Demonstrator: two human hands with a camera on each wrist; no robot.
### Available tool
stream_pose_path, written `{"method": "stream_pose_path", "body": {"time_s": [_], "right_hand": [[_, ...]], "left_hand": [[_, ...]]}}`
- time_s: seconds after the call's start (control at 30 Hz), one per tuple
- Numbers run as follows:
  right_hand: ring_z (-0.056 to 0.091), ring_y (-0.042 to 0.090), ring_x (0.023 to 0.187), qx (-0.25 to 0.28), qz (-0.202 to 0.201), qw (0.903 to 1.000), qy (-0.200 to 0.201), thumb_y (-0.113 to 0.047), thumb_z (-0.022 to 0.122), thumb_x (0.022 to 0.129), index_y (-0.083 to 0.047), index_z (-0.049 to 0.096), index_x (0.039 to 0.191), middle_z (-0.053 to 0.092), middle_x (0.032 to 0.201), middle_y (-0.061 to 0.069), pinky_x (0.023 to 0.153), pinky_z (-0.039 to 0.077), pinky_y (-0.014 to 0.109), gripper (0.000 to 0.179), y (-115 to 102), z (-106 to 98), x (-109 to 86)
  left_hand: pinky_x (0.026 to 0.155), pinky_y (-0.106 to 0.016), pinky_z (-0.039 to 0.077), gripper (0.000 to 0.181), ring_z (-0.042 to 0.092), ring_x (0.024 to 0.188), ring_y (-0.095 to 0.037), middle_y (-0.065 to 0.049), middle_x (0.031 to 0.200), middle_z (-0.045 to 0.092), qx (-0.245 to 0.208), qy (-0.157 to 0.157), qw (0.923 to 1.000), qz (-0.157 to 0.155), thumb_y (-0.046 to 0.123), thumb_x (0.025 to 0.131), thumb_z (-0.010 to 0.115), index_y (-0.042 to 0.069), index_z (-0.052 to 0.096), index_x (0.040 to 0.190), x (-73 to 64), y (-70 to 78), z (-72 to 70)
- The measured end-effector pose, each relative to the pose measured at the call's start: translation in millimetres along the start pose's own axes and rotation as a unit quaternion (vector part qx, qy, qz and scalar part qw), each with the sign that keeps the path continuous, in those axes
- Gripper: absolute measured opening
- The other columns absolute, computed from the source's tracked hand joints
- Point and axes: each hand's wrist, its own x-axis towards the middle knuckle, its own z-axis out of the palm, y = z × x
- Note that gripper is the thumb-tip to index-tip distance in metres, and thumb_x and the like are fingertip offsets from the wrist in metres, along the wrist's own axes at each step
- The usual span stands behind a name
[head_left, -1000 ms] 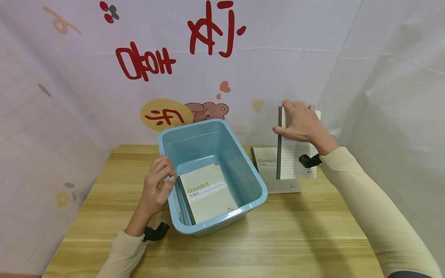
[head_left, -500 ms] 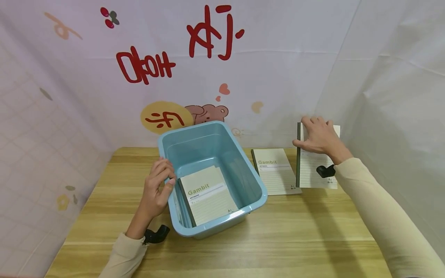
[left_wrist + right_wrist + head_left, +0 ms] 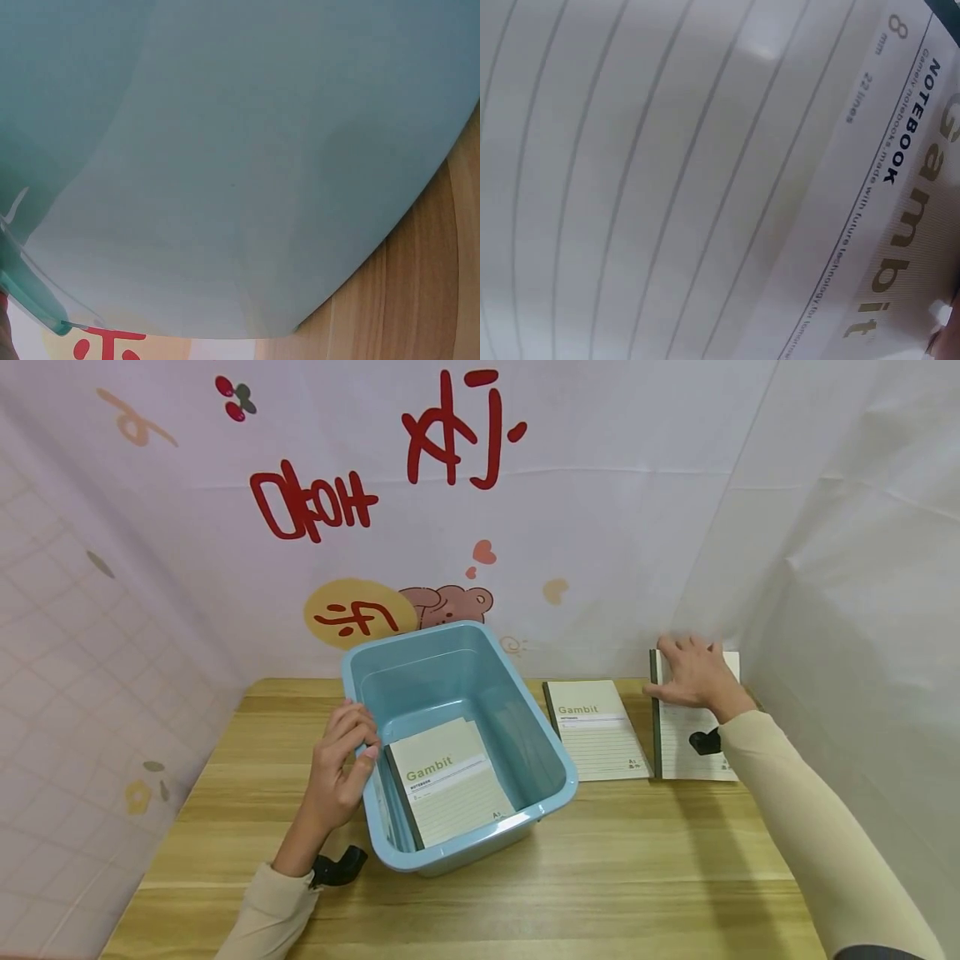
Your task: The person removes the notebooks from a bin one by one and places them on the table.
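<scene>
My right hand (image 3: 693, 675) spans the upper part of a cream notebook (image 3: 693, 752) with a dark spine, at the right of the table. Its thumb is at the spine and its fingers are at the top edge, slightly blurred. "Gambit" lettering shows on this notebook's cover (image 3: 705, 187) in the right wrist view. A matching notebook (image 3: 600, 743) lies flat just to its left. My left hand (image 3: 341, 768) grips the left rim of a blue plastic basin (image 3: 551, 793). Inside the basin lies another Gambit notebook (image 3: 450, 793), with a further edge showing beneath it.
The wooden table (image 3: 585, 877) extends in front of the basin. A white printed cloth (image 3: 600, 527) hangs behind it, and more cloth closes off both sides. The basin's outer wall (image 3: 225, 165) fills most of the left wrist view.
My right hand has carried its notebook rightward and down, from above the other notebook to the table beside it. The left hand stays on the basin rim.
</scene>
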Motion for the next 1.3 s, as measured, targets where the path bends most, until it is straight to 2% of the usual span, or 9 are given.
{"method": "stream_pose_path", "body": {"time_s": [0.3, 0.67, 0.87, 1.07, 1.3], "right_hand": [[0.043, 0.052, 0.123, 0.011, 0.007, 0.9999, -0.003, -0.05, 0.073, 0.087, -0.005, 0.048, 0.133, 0.052, 0.133, 0.03, 0.093, 0.03, 0.074, 0.069, 14, 27, 1.6], [0.034, 0.054, 0.137, 0.037, 0.002, 0.9986, -0.038, -0.061, 0.068, 0.087, -0.008, 0.047, 0.14, 0.045, 0.145, 0.031, 0.103, 0.025, 0.075, 0.078, 22, 56, 12.3], [0.031, 0.054, 0.139, 0.055, 0.002, 0.9976, -0.043, -0.059, 0.063, 0.093, -0.008, 0.045, 0.143, 0.042, 0.146, 0.031, 0.106, 0.022, 0.075, 0.074, 19, 69, 11.1], [0.037, 0.049, 0.133, 0.065, -0.002, 0.9973, -0.034, -0.058, 0.062, 0.094, -0.01, 0.049, 0.137, 0.049, 0.137, 0.025, 0.105, 0.024, 0.07, 0.066, 14, 83, 12.2], [0.034, 0.051, 0.137, 0.082, 0.005, 0.9959, -0.037, -0.051, 0.057, 0.1, -0.007, 0.051, 0.138, 0.052, 0.136, 0.024, 0.105, 0.023, 0.072, 0.059, 7, 83, 13.3]], "left_hand": [[0.12, -0.051, 0.027, 0.017, 0.049, 0.1, -0.029, -0.008, 0.083, 0.054, -0.007, -0.004, 0.9998, 0.017, 0.001, 0.087, 0.051, 0.009, 0.058, 0.075, 0.9, -0.1, 0.6], [0.119, -0.047, 0.027, 0.016, 0.049, 0.1, -0.032, -0.008, 0.083, 0.054, -0.008, -0.004, 0.9999, 0.015, 0.0, 0.085, 0.05, 0.009, 0.058, 0.075, 0.8, 0.7, -0.5], [0.119, -0.047, 0.026, 0.015, 0.049, 0.1, -0.034, -0.008, 0.084, 0.055, -0.004, -0.006, 0.9999, 0.01, 0.0, 0.085, 0.05, 0.009, 0.057, 0.075, 0.6, 1.5, -1.0], [0.12, -0.046, 0.026, 0.015, 0.049, 0.101, -0.033, -0.008, 0.084, 0.055, -0.007, -0.007, 0.9999, 0.011, 0.001, 0.086, 0.051, 0.009, 0.058, 0.075, -0.2, 0.3, -1.1], [0.119, -0.046, 0.027, 0.016, 0.049, 0.101, -0.03, -0.008, 0.084, 0.055, -0.007, -0.006, 0.9998, 0.016, 0.001, 0.087, 0.051, 0.009, 0.057, 0.075, -0.4, -0.4, -0.1]]}}
